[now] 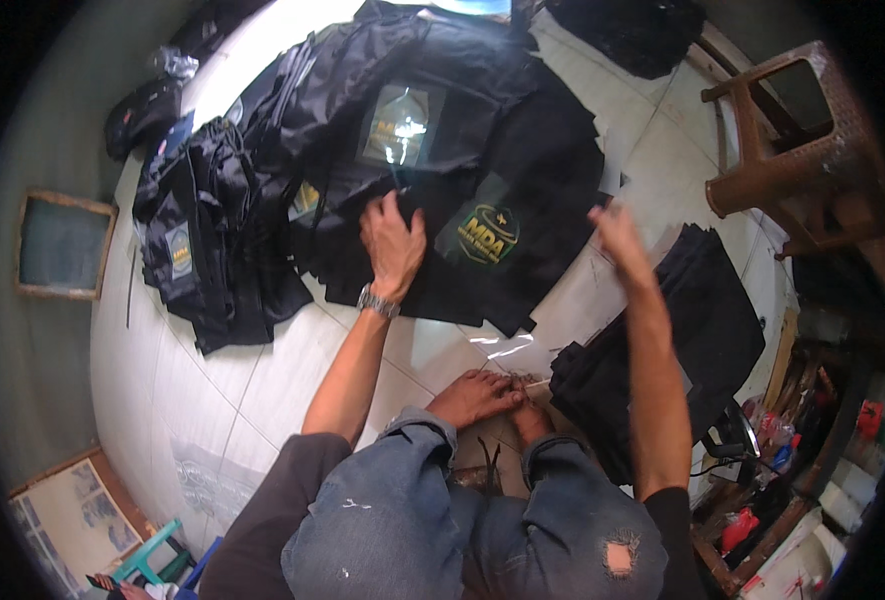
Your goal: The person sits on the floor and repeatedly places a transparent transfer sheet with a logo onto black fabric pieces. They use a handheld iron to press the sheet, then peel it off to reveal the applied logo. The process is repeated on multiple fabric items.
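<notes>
Black fabric pieces (552, 130) lie overlapped on the tiled floor in front of me. A green and gold emblem (489, 236) shows on the nearest piece, and a shiny clear film sheet (398, 125) covers another emblem farther back. My left hand (394, 243), with a metal watch (378, 301) on its wrist, rests on the cloth left of the near emblem, fingers apart. Beyond the right edge of the cloth is my right hand (618, 237), smeared by motion; its fingers and anything in them are unclear. Below that forearm lies a stack of folded black fabric (697, 300).
To the left is a heap of black fabric (227, 240) with more emblems. A brown plastic stool (812, 130) stands at the right, above a cluttered wooden rack (762, 530). A wood-framed screen (65, 246) leans at the left wall. My bare feet (477, 397) are close below the cloth.
</notes>
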`<state>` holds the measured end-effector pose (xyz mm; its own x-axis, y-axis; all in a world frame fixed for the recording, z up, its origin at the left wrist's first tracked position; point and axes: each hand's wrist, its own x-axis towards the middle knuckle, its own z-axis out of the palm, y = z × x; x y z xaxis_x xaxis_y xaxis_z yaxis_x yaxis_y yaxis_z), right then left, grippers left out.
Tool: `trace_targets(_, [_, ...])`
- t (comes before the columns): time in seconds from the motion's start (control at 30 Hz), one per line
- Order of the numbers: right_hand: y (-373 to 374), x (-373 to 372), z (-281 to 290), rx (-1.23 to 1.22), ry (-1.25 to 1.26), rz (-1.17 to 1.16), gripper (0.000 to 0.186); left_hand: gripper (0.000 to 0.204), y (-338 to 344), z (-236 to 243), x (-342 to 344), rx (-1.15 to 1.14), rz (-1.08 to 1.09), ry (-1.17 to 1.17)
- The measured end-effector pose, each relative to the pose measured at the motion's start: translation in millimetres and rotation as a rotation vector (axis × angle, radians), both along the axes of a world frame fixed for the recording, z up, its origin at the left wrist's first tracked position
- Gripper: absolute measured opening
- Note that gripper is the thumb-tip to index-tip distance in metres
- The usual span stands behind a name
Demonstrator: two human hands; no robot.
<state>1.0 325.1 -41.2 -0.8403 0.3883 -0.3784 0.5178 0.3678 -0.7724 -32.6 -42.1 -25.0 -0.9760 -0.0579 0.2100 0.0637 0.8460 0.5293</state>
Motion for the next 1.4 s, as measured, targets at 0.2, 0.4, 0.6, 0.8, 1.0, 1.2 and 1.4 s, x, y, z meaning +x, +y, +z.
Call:
trace_targets(0.2, [-86.5,48.2,-38.3,-0.484,-0.261,-0.439,0.041,0.028,0.2,32.0,-6.3,0.274,-0.171,-0.381])
trace_targets(0.4, [-13.8,-18.8,107.2,0.159,0.488,-0.291,0.043,0.012,20.6,56.7,-10.8,0.981,-0.365,-0.518])
trace_targets(0.6, [158.3,91.2,279.9,0.294,0.601,-0.022,0.047,0.008,135.8,168.3,77.0,1.396,-0.536,-0.84])
trace_targets(0.8, [144.4,311.5,218.1,-0.033,0.475,-0.508,0.061,0.007,170.6,120.3,129.0,1.127,-0.794,-1.278])
trace_targets(1.0, [113.8,409.4,55.5,0.184,0.111,-0.642,0.066,0.007,171.3,72.3,161.1,0.577,-0.903,-1.26])
trace_targets(1.2, [60.7,348.2,129.9,0.85,0.145,-0.572,0.06,0.033,150.8,90.1,130.6,0.264,-0.967,-0.726])
trace_targets(1.4, [-15.1,217.1,173.3,0.27,0.354,-0.164,0.031,0.031,36.5,56.9,34.0,-0.151,-0.475,0.109])
